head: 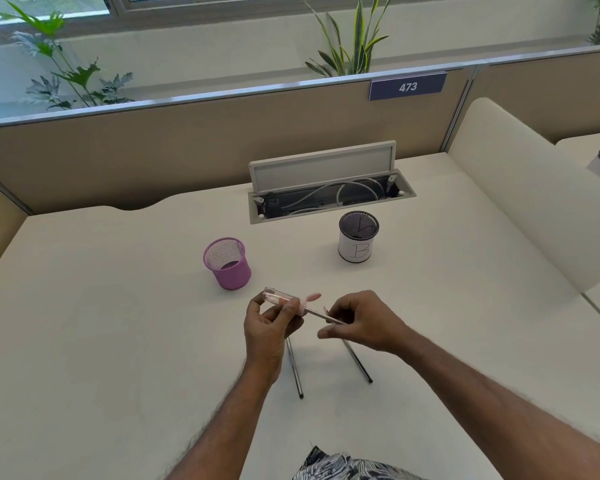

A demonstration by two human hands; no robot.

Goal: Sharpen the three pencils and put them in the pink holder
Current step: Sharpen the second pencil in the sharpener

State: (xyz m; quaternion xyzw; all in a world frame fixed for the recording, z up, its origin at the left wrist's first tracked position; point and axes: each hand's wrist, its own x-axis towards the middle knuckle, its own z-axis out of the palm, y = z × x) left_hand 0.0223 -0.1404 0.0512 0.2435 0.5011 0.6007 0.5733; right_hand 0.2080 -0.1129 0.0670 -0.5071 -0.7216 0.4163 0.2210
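Observation:
My left hand (269,329) grips a clear and pink pencil sharpener (284,298) above the table. A dark pencil (321,315) sticks into the sharpener's right end, and my right hand (362,323) pinches its other end. Two more dark pencils lie on the table under my hands, one (296,370) at the left and one (359,363) at the right. The pink mesh holder (227,263) stands upright behind my left hand with nothing visible inside it.
A black mesh cup (358,241) wrapped in white paper marked "B" stands at the back right. Behind it an open cable hatch (329,192) is set in the white table (101,323). A partition closes the far edge.

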